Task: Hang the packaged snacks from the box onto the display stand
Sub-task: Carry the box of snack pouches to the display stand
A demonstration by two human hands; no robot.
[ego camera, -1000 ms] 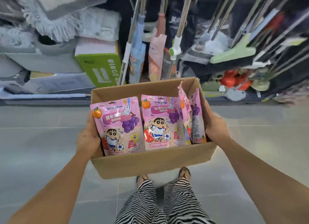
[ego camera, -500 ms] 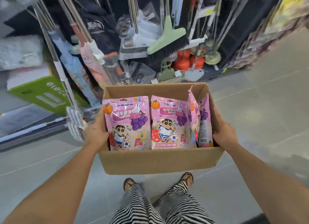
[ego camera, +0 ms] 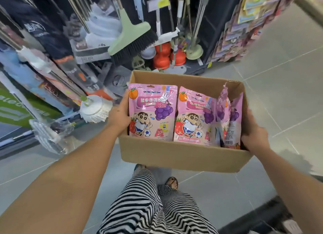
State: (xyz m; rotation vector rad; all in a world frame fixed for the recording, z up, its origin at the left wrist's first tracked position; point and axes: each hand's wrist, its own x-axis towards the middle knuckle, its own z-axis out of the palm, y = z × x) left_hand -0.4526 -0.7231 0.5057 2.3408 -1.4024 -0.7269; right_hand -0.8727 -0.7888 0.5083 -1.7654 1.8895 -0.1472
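left grip (ego camera: 118,115), right grip (ego camera: 253,137) clasp box (ego camera: 174,155) sides; snack packs (ego camera: 151,111) upright inside

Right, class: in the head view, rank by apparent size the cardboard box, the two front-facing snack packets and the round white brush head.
1. cardboard box
2. left snack packet and right snack packet: alike, unranked
3. round white brush head

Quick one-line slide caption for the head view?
A person's left hand and right hand hold an open cardboard box of pink snack packs above a tiled floor, green broom ahead.
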